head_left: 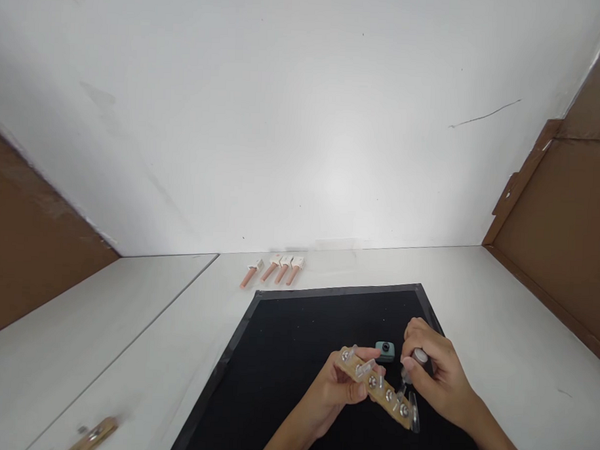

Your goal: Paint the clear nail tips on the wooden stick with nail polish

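My left hand grips a wooden nail display strip by its left part, thumb in front and fingers behind. Several clear false nail tips stick up from round metal mounts along the strip. Closed around a greyish, cylindrical nail polish brush handle is my right hand, just above the strip's right end. Its bristles are too small to make out against the clear tips. Behind the strip, between my hands, a small teal bottle with a dark neck stands on the black mat.
Several bottles with white bodies and pinkish caps lie in a row beyond the mat. Another wooden strip with metal mounts is at the lower left on the white table. Brown cardboard panels flank the white back wall.
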Motion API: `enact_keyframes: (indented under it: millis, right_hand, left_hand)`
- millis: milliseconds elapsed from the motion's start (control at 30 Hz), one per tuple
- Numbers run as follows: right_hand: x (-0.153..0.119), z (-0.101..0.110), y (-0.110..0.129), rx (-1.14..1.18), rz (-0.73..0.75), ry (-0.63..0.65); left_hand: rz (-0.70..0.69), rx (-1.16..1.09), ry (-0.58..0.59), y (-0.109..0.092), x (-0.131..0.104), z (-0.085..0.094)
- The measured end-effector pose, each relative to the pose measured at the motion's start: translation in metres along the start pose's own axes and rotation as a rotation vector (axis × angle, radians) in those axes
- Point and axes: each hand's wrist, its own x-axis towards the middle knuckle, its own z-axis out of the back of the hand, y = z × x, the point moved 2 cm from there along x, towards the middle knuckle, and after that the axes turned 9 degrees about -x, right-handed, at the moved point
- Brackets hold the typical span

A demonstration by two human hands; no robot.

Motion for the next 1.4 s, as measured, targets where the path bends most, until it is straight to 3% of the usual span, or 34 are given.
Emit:
enact_keyframes:
  millis: [833, 1067, 1233, 1400]
  right_hand:
    - [-0.002, 0.0009, -0.0061, -0.016, -0.038, -0.028]
    - [-0.006, -0.0001, -0.0091, 0.179, -0.124, -0.084]
    - [-0.0079, -0.0049, -0.0072, 0.374, -0.163, 0.014]
    - [-0.0092, -0.0068, -0.007, 0.385, -0.18, 0.087]
  left_hand:
    - [0.003, 0.0, -0.007, 0.0, 0.0003, 0.0055]
    - [0.002, -0.031, -0.015, 0.0004, -0.0002, 0.0081]
    - [-0.005, -0.039, 0.003, 0.0001, 0.0004, 0.007]
    - [-0.016, -0.037, -0.001, 0.0017, 0.0021, 0.0067]
